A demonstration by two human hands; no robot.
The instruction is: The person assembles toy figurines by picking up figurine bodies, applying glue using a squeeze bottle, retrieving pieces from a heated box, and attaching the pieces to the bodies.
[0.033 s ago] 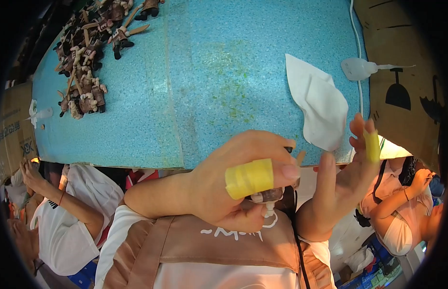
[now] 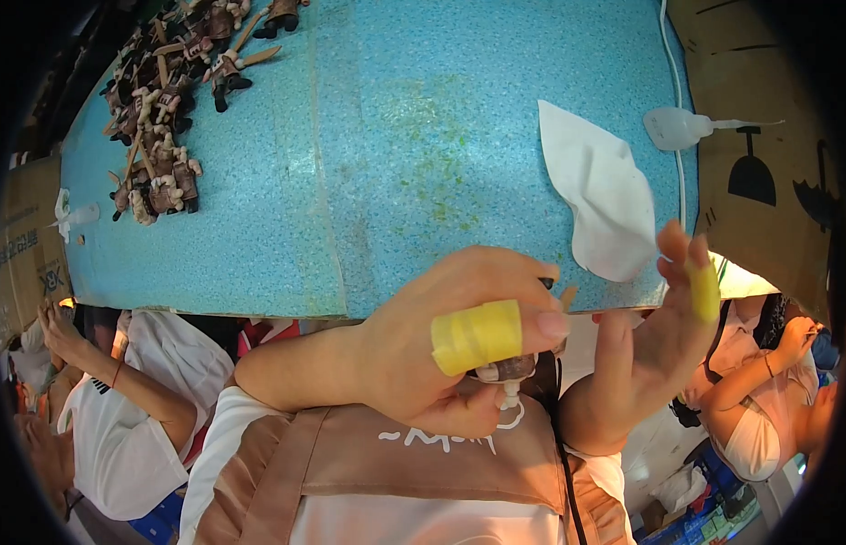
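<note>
My left hand (image 2: 441, 341) is closed round a small figurine (image 2: 509, 370), held just above my apron and in front of the table edge. Only its brown body, a pale bit at the bottom and a dark part by my knuckles show; my fingers cover the rest. Yellow tape wraps one finger of that hand. To its right, my right hand (image 2: 646, 350) is raised with fingers apart and holds nothing; one of its fingers also has yellow tape. Beyond the right fingertips a white cloth (image 2: 605, 200) lies on the blue table (image 2: 387, 154).
Several similar brown figurines (image 2: 164, 109) lie heaped at the far left. A translucent squeeze bottle (image 2: 677, 129) with a thin nozzle rests across a white cable (image 2: 682, 182) at the right. Cardboard (image 2: 750, 82) borders that side. Other people sit on my left (image 2: 141, 400) and right (image 2: 750, 391).
My right hand's fingers have shifted slightly, and my left hand's taped finger has moved a touch to the right. The left hand keeps hold of the figurine.
</note>
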